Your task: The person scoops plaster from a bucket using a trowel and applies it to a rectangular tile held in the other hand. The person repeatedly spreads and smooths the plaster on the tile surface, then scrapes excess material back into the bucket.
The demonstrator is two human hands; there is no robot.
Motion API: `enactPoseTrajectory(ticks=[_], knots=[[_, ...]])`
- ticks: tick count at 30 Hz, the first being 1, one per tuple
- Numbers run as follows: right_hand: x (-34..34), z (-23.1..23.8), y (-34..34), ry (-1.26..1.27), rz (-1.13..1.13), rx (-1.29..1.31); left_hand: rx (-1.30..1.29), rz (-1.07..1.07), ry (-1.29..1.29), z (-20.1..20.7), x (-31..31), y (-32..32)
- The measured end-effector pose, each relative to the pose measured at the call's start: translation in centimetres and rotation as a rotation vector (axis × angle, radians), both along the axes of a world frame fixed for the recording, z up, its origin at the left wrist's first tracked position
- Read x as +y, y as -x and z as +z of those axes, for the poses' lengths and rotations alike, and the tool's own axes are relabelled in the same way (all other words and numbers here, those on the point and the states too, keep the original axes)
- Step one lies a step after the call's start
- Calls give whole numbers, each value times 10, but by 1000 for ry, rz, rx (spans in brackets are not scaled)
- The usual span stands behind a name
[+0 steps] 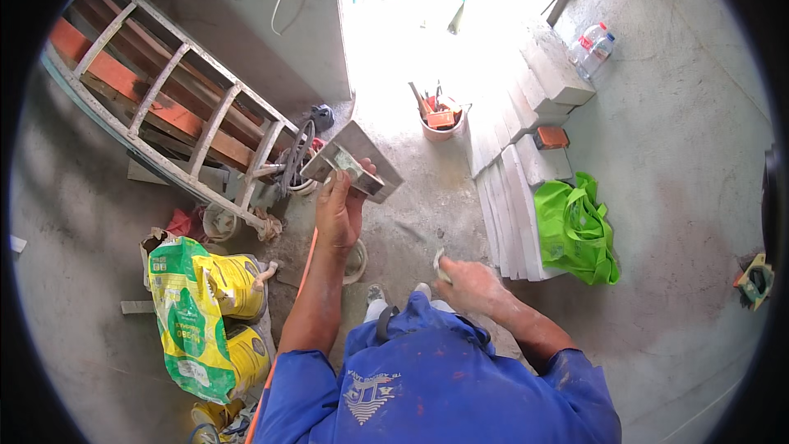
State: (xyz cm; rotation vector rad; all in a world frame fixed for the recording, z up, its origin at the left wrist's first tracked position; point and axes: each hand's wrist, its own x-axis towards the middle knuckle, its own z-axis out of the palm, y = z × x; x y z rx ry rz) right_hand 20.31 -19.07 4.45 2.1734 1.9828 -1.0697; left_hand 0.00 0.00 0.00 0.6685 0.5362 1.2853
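Observation:
My left hand (339, 212) is raised in front of my body, its fingers wrapped round the handle of a flat plastering trowel (386, 182). The trowel's rectangular grey plate is tilted, and pale residue marks the handle area. Lower and to the right, my right hand (475, 286) is closed round a small tool with a pale handle (439, 263). A blurred grey streak runs from it toward the upper left, so its exact kind is unclear. Partly behind my left forearm, a round bucket (357, 261) stands on the floor close to my shoes.
Ahead stands a bucket of tools (442, 123). Pale blocks (518, 218) are stacked to the right, beside a green bag (575, 230) and plastic bottles (593, 45). At left are a ladder (205, 133), a yellow-green sack (185, 312) and an orange cord (309, 259).

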Motion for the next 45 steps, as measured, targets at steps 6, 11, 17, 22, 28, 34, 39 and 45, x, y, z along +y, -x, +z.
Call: enactPoseTrajectory(ticks=[6,11,17,22,28,34,39,45], knots=[[-21,23,-5,-282,-64,150,32,161,-9,-16,13,9],[-7,6,-4,-323,-48,169,-41,100,-55,-8,9,-11],[-17,26,-1,-426,-148,385,-452,143,133,-10,42,18],[-15,24,6,-545,-184,373,-678,170,316,-17,46,17],[-9,11,-4,-418,-211,365,-588,237,503,-35,46,11],[-15,15,-14,-369,-94,225,-490,360,492,-30,39,12],[-4,22,-9,-285,-32,95,-397,300,287,-25,26,9],[16,27,-2,-238,6,82,-195,376,42,-3,-2,-9]])
